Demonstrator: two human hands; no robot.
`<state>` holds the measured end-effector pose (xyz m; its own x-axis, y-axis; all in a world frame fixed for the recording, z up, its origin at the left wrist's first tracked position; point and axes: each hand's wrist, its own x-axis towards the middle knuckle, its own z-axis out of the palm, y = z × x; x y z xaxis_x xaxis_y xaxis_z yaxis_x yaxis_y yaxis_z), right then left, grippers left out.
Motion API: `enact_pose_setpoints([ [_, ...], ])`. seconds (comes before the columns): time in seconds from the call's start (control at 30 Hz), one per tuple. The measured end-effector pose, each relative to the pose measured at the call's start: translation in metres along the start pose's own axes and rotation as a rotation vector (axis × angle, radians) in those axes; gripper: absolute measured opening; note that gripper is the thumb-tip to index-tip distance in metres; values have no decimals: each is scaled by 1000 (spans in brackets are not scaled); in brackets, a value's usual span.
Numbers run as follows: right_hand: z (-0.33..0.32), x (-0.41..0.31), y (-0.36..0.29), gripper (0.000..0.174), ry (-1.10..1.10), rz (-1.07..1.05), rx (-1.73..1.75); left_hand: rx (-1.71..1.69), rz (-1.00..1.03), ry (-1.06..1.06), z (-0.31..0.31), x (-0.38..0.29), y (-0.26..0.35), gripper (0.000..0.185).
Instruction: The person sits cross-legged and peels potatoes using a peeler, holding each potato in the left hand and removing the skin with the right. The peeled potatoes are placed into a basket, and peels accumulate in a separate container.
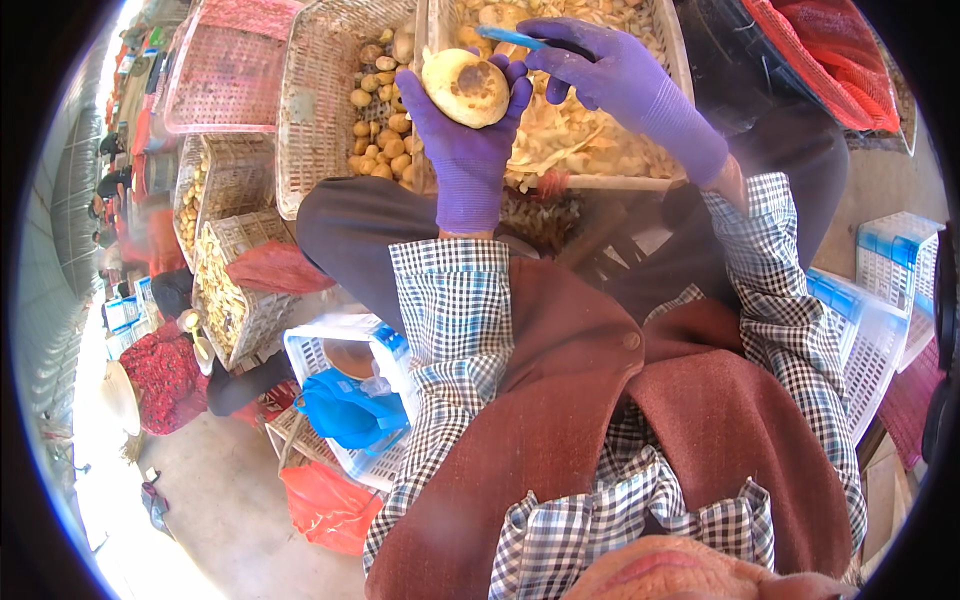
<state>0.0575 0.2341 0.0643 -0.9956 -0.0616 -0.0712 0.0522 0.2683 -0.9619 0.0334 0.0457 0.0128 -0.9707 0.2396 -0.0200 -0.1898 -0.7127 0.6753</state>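
Observation:
My left hand [471,169], in a purple knit glove, cups a large pale potato [452,84] with a brown patch on its upper face. The potato looks mostly peeled and sits above the wall between two plastic crates. My right hand [611,79], gloved the same way, grips a slim blue tool [512,37], perhaps a peeler; its working end cannot be made out. Under the right hand is a crate [626,182] of pale peelings [574,142] with some potatoes at its far end. Small unpeeled potatoes [386,142] lie in the crate [311,105] to the left.
A pink crate [225,90] and a crate of peelings [221,289] stand at left. Beside my left elbow, a white basket [345,330] holds a blue bag [352,405]. Red mesh [832,60] hangs at upper right. Another person [165,379] sits at far left.

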Motion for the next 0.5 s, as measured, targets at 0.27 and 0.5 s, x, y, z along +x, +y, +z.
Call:
enact_pose_setpoints([
  [0.27,27,5,9,40,182,-499,-444,43,14,126,14,-7,-3,64],
  [0.5,59,-23,6,28,146,-436,-632,-269,-126,100,-24,21,-10,65],
])
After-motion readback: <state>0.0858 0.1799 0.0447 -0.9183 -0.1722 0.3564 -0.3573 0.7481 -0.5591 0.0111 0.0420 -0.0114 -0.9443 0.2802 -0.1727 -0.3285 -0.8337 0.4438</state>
